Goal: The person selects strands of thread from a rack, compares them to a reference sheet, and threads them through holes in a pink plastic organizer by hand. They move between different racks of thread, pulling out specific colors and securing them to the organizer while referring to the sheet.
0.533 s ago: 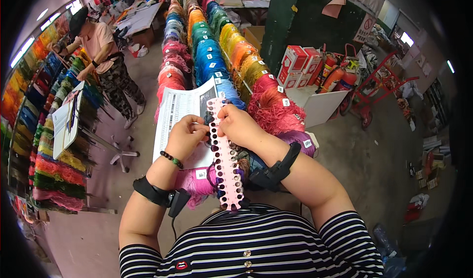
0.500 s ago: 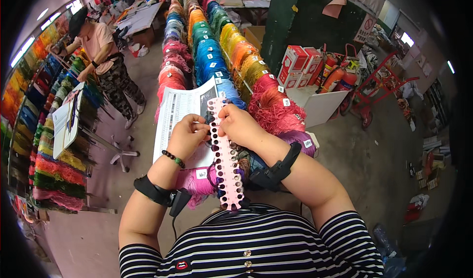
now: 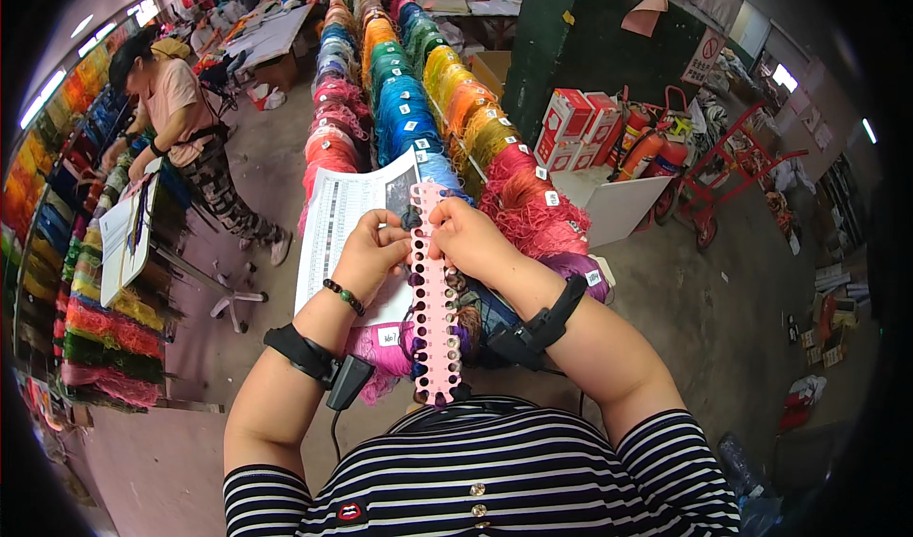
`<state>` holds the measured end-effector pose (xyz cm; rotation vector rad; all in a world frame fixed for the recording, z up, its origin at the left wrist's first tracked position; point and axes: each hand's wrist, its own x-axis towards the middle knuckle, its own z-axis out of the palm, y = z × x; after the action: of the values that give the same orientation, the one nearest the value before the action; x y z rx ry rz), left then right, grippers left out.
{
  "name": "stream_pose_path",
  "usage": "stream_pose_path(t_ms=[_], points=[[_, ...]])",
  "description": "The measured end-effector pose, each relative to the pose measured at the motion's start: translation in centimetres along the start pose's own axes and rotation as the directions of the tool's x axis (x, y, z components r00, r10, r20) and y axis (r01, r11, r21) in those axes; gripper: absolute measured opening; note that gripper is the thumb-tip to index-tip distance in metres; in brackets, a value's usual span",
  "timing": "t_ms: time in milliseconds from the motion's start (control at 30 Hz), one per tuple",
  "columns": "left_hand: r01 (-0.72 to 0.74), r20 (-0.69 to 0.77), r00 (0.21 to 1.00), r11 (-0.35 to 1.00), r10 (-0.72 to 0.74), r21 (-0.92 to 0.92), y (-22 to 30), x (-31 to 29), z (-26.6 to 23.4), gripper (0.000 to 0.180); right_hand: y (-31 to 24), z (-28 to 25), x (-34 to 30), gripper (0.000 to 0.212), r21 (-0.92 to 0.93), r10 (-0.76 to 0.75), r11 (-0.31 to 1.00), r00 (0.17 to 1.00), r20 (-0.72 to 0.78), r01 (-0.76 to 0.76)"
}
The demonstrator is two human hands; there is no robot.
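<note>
A long pink thread card with round holes down both edges stands lengthwise in front of me, its near end by my shirt. My right hand grips its upper right edge between thumb and fingers. At the opposite edge my left hand is closed in a pinch; what lies between its fingertips is hidden. A tuft of dark thread sits at the card's left edge, just above those fingertips. More dark and purple strands hang around the card's lower holes. Under my left hand lies a printed chart sheet with a dark picture at its upper right.
Rows of coloured yarn hanks with small white labels run away from me. Another person works at a yarn rack on the left, beside a white board on a wheeled stand. Fire extinguishers and a red hand truck stand at right.
The card has turned more upright, its near end shifting left. Both hands stay at its upper part, the left a little nearer the card. The other person leans further toward the rack.
</note>
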<state>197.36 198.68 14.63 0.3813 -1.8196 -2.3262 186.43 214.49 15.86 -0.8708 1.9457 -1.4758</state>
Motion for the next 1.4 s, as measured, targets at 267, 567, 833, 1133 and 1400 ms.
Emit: stream_pose_path(t_ms=[267, 567, 833, 1133, 1400], points=[[-0.062, -0.055, 0.993, 0.859, 0.105, 0.508, 1.2, -0.7, -1.4, 0.026, 0.5, 0.3, 0.2, 0.023, -0.133, -0.037, 0.991, 0.999, -0.035, 0.032], [0.102, -0.189, 0.98, 0.967, -0.058, 0.233, 3.5, -1.6, -2.3, 0.022, 0.5, 0.6, 0.3, 0.022, -0.301, -0.098, 0.95, 0.995, -0.034, 0.083], [0.116, 0.0, 0.992, 0.944, -0.123, -0.31, 5.5, -1.5, -3.3, 0.018, 0.4, 1.1, 0.2, 0.022, -0.381, -0.143, 0.919, 0.985, -0.098, 0.095], [0.112, -0.067, 0.988, 0.936, -0.142, -0.334, 6.8, -0.9, -3.5, 0.022, 0.4, 1.0, -0.2, 0.021, -0.35, -0.121, 0.934, 0.987, -0.104, 0.078], [0.113, 0.148, 0.98, 0.985, -0.132, 0.129, 6.0, -0.4, -1.4, 0.052, -0.3, -0.1, 0.0, 0.023, 0.326, 0.181, 0.931, 0.983, -0.016, -0.166]])
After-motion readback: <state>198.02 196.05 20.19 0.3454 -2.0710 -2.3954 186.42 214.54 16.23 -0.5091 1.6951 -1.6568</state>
